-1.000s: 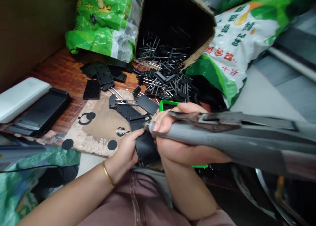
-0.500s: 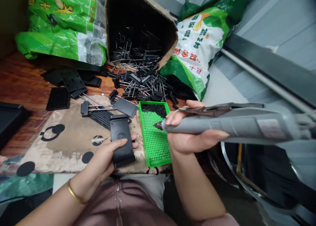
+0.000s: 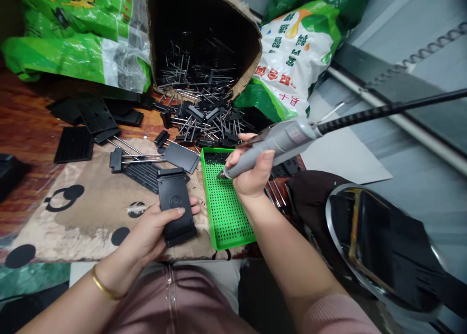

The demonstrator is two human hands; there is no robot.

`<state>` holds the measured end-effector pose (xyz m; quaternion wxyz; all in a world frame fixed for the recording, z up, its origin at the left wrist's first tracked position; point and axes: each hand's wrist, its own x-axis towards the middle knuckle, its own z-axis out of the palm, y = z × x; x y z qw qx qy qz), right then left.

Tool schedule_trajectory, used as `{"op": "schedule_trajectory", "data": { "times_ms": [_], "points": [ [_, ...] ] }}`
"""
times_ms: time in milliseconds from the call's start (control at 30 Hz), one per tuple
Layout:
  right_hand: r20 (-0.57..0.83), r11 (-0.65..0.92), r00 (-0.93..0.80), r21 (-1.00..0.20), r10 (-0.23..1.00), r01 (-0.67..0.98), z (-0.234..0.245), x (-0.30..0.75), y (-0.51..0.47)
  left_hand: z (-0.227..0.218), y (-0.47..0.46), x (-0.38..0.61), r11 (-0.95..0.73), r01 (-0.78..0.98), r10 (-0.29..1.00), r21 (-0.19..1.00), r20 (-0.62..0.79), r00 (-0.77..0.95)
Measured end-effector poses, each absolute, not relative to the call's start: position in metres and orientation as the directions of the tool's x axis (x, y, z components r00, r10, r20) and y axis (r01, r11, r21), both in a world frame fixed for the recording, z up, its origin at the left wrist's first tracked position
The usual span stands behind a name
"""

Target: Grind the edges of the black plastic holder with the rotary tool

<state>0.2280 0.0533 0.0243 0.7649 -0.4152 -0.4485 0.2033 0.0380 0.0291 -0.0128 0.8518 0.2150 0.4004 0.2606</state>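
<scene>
Head view: held a black holder [image 3: 176, 198] in the left hand [image 3: 153, 226], with the thumb across its face and fingers wrapped beneath, just left of a green perforated tray [image 3: 214, 234]. Closed the right hand [image 3: 251, 184] around a grey power screwdriver [image 3: 280, 142], aiming its tip [image 3: 221, 175] over the tray; could not tell contact from hovering. Risked, probably, scattering the small black bits [image 3: 215, 158] at the tray's far end through a careless knock of that tip. Risked also twisting or dropping the holder, given only a one-handed hold on smooth plastic. Farther out, possibly risked a pulled aim from the black cord [image 3: 379, 109] stretching right, and snags on rodded parts [image 3: 196, 113] heaped at the mouth of a cardboard box [image 3: 251, 79].
</scene>
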Motion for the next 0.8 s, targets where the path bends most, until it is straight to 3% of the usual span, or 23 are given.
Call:
{"op": "schedule_trajectory", "data": {
  "times_ms": [567,800],
  "points": [
    [0.455,0.519,0.542,-0.854,0.706,0.041,0.008,0.227,0.067,-0.011,0.028,0.038,0.794,-0.282,0.59,0.538,-0.575,0.567],
    [0.477,0.563,0.578,-0.826,0.663,0.035,0.032,0.226,0.054,-0.012,0.027,0.039,0.771,-0.332,0.626,0.543,-0.553,0.55]
  ]
}}
